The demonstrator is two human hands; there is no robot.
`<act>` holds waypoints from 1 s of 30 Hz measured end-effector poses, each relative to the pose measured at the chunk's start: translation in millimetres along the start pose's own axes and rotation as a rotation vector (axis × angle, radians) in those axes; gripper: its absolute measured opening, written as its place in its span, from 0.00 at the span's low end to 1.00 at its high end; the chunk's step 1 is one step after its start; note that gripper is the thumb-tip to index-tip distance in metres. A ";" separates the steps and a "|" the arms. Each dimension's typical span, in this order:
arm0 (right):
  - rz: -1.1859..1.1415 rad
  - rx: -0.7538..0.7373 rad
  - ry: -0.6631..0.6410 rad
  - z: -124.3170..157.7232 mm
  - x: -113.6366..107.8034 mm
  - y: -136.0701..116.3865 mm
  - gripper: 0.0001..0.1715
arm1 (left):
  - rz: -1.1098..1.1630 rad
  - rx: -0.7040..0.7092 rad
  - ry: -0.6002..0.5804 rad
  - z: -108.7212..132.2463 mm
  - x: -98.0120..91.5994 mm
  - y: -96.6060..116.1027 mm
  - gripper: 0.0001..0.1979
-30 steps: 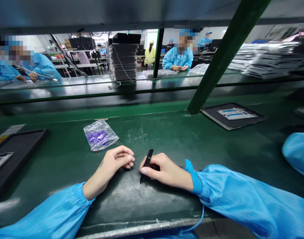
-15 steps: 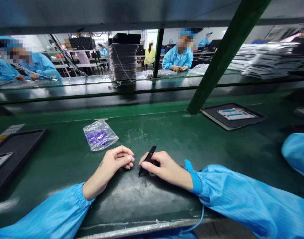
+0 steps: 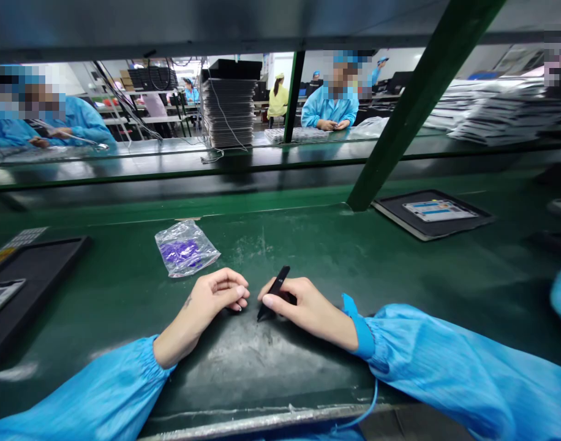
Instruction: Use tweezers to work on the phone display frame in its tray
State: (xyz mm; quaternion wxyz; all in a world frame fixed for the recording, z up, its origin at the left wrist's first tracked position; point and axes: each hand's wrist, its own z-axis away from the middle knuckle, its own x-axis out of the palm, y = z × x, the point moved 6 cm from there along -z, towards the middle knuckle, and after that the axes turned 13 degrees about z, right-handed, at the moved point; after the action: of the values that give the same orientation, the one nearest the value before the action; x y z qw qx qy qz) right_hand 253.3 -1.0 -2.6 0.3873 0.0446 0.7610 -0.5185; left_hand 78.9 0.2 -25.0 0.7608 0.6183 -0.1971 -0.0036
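Note:
My right hand [image 3: 303,309] rests on the green work surface [image 3: 308,251] and grips black tweezers [image 3: 274,292], tip down and touching the surface. My left hand [image 3: 211,300] lies just to the left of it, fingers curled in loosely; whether anything is inside them is hidden. Both arms wear blue sleeves, and a blue strap circles my right wrist. A small clear bag with purple parts [image 3: 186,249] lies on the surface beyond my left hand.
A black tray [image 3: 41,269] sits at the left edge, another black tray with a labelled sheet [image 3: 432,212] at the right. A green slanted post [image 3: 413,104] rises behind. Other workers in blue coats sit across the line beside stacked trays [image 3: 228,113].
The tweezers in my right hand have tilted more to the right and the tip shifted slightly up the surface. My left hand has stayed put. A blue sleeve at the far right has drawn back.

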 end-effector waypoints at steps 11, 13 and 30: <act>-0.056 -0.062 -0.093 1.2 5.3 -6.0 0.27 | 0.004 -0.003 0.015 0.1 1.1 2.0 0.14; -0.046 -0.029 -0.034 -0.4 1.8 -3.3 0.26 | 0.004 -0.003 0.014 0.2 0.9 1.7 0.14; -0.020 -0.059 -0.081 1.4 6.1 -5.4 0.28 | 0.010 -0.005 0.037 0.5 1.4 2.4 0.16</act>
State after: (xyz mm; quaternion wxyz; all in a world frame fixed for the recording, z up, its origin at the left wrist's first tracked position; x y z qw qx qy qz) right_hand 247.2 -6.7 -2.6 0.4140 0.0045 0.7601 -0.5008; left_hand 79.5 -0.1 -22.2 0.7659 0.6152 -0.1863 0.0110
